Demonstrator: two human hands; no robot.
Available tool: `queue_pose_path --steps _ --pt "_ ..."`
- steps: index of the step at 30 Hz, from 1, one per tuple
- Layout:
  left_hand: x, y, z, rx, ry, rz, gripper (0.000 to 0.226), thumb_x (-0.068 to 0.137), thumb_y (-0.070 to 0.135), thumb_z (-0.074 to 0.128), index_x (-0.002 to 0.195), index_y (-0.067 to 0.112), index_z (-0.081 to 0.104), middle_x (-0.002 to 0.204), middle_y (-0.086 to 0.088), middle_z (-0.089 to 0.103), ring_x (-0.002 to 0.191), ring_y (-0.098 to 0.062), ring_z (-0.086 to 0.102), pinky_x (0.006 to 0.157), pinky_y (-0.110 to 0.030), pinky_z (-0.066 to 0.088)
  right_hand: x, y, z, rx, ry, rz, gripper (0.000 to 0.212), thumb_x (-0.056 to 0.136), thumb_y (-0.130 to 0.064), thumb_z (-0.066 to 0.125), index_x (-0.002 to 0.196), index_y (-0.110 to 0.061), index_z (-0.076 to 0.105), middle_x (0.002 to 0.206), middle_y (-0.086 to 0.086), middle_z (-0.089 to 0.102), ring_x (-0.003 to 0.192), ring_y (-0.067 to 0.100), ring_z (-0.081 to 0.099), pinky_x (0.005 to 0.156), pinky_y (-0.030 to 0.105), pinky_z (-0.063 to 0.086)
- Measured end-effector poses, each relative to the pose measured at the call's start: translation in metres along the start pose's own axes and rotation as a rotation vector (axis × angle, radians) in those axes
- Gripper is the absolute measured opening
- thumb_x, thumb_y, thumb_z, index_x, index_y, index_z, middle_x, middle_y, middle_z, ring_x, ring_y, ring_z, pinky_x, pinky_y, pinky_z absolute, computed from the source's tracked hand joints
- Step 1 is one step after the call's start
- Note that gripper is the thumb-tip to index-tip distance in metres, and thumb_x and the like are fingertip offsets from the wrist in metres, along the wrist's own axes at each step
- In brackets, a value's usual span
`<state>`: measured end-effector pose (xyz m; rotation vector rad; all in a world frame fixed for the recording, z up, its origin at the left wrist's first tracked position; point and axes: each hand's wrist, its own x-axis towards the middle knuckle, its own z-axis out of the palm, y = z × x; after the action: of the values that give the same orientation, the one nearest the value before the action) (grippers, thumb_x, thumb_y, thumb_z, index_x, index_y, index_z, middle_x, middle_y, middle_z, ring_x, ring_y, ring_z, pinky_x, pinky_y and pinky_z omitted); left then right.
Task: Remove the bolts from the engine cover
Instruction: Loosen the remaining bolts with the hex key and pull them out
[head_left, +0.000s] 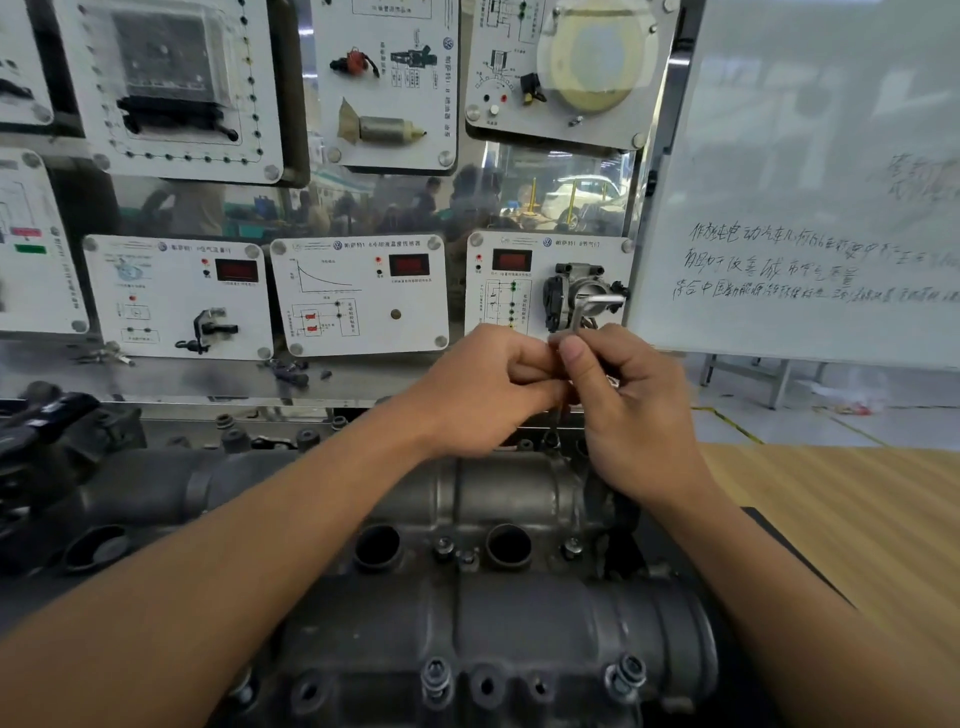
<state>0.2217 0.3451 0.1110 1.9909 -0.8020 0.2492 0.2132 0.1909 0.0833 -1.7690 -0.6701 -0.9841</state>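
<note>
While at cover (467, 493) edge, key (600, 301) upright.

Two hands, one tool, one cover, four bolts

One left hand (467, 395) and one right hand (628, 410); one L-shaped hex key (602, 300); one engine cover (519, 623) showing four plain bolts (435, 675), two along its near edge and two midway, plus two round wells (376, 545). Behind stand eight display panels (358, 332), three of them with red readouts (236, 270), and one whiteboard (779, 156).
</note>
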Motion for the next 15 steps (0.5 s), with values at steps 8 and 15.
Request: queue_pose_path --steps 8,15 --pt "0.0006 0.0008 0.0053 0.018 0.111 0.068 0.009 0.084 0.007 0.075 0.092 0.011 0.078 0.075 -0.001 0.076 0.069 -0.012 0.073 0.070 -0.030 0.060 0.0023 -0.0038 0.0000 0.174 0.113 0.094 0.004 0.087 -0.023 0.075 0.091 -0.020 0.077 0.079 0.002 0.075 0.078 0.023 0.072 0.071 0.026 0.057" --pt "0.0010 -0.0011 0.0040 0.042 0.087 0.051 0.010 0.088 0.008 0.071 0.097 0.006 0.075 0.086 -0.007 0.077 0.084 -0.020 0.074 0.083 -0.041 0.059 0.0056 -0.0078 0.0075 0.169 0.091 0.089 0.010 0.090 -0.016 0.072 0.083 -0.023 0.075 0.076 -0.006 0.076 0.072 0.006 0.070 0.068 0.017 0.053"
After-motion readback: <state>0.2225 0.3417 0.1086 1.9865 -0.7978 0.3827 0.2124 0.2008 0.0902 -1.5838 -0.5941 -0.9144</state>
